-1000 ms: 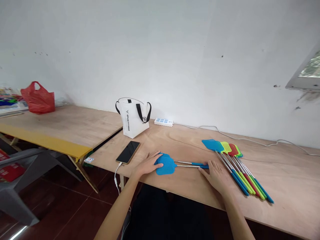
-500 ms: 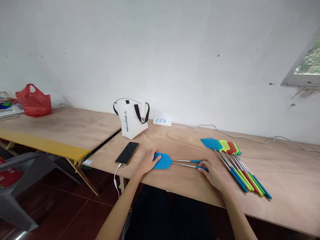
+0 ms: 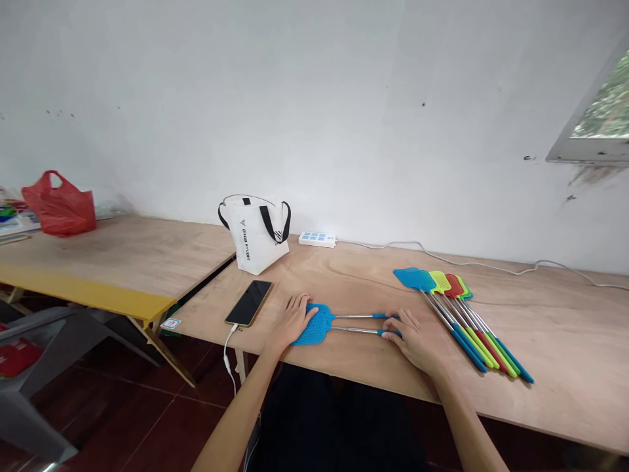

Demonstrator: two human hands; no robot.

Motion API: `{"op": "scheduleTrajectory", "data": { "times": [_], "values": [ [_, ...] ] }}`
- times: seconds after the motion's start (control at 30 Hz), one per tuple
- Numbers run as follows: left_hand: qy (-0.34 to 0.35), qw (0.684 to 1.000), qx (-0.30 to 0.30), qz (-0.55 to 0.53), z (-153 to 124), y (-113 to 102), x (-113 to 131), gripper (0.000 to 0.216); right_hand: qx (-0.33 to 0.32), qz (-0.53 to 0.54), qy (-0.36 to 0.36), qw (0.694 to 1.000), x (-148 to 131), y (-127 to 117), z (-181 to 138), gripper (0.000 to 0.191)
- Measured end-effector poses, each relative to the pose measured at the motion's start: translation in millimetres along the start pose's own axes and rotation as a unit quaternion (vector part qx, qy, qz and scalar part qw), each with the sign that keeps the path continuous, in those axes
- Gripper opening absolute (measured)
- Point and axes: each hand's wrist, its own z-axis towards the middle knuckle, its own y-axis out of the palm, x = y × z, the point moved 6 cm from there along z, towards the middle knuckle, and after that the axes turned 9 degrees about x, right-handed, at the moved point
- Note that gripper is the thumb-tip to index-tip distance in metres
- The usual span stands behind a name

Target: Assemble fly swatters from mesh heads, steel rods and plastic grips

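Note:
Two blue fly swatters (image 3: 317,324) lie together on the plywood table (image 3: 565,354), heads to the left, metal shafts running right. My left hand (image 3: 291,319) rests on the left edge of the blue heads, fingers stretched flat. My right hand (image 3: 417,339) lies over the blue handle ends, fingers extended on them. To the right, a row of several swatters (image 3: 459,314) in blue, yellow, red and green lies fanned on the table, apart from my hands.
A black phone (image 3: 249,302) with a white cable lies left of my left hand. A white tote bag (image 3: 255,236) and a power strip (image 3: 318,239) stand near the wall. A red plastic bag (image 3: 57,204) sits on the neighbouring table. A grey chair (image 3: 39,354) is at lower left.
The blue swatters have slid slightly left and toward the table's front edge under both hands. The camera has tilted up and turned a little.

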Motion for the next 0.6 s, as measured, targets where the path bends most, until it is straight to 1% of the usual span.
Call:
{"op": "scheduleTrajectory", "data": {
  "times": [0.13, 0.23, 0.33, 0.47, 0.6],
  "values": [
    [-0.004, 1.000, 0.001, 0.003, 0.7, 1.0, 0.1, 0.039, 0.004, -0.018, -0.006, 1.000, -4.0, 1.4, 1.0, 0.018],
    [-0.015, 1.000, 0.012, -0.015, 2.5, -1.5, 1.4, 0.038, 0.012, -0.030, -0.001, 0.999, -7.6, -4.2, 1.5, 0.018],
    [-0.031, 0.998, 0.025, -0.043, 4.7, -9.0, 4.3, 0.036, 0.025, -0.045, 0.013, 0.999, -7.3, -12.6, 1.8, 0.018],
    [-0.018, 0.997, 0.010, -0.078, 5.6, -14.3, 9.9, 0.036, 0.034, -0.039, 0.028, 0.998, -4.1, -18.8, 2.4, 0.019],
    [-0.019, 0.996, 0.002, -0.088, 5.0, -12.1, 8.3, 0.034, 0.049, -0.023, 0.032, 0.998, -1.4, -18.5, 2.4, 0.022]
  ]
}}
